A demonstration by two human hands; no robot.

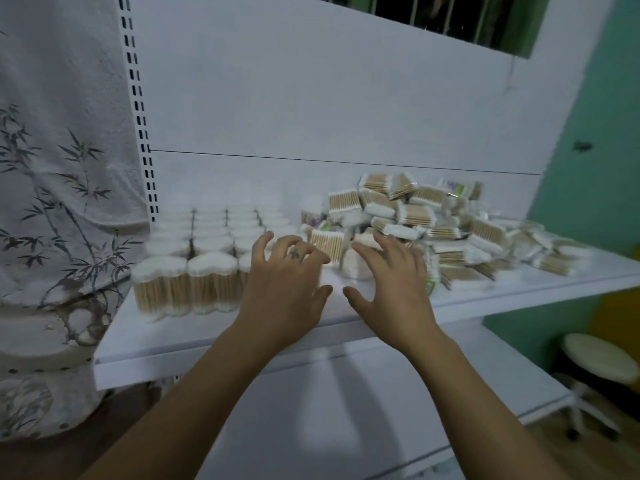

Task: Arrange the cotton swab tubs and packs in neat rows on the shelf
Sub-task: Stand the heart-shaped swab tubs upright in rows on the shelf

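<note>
Left hand (284,289) and right hand (389,289) are being held spread above the shelf (242,329); rowed tubs (194,275) on its left are being crowded by heaped packs (433,216) on its right.

— What colour are those tubs (161,289)?
— White cotton on top, pale tan sticks below. The packs (381,199) are the same tan and white, and a few carry green labels.
— And the shelf (214,341)?
— White, like the back panel (311,98). The upright (138,98) is white with black slots.
— That cloth (52,168) on the left?
— Off-white, printed with grey bamboo stems and leaves. The wall (588,202) is mint green, the stool (599,358) has a cream seat, and the left hand (284,289) has a small dark mark on one finger.
</note>
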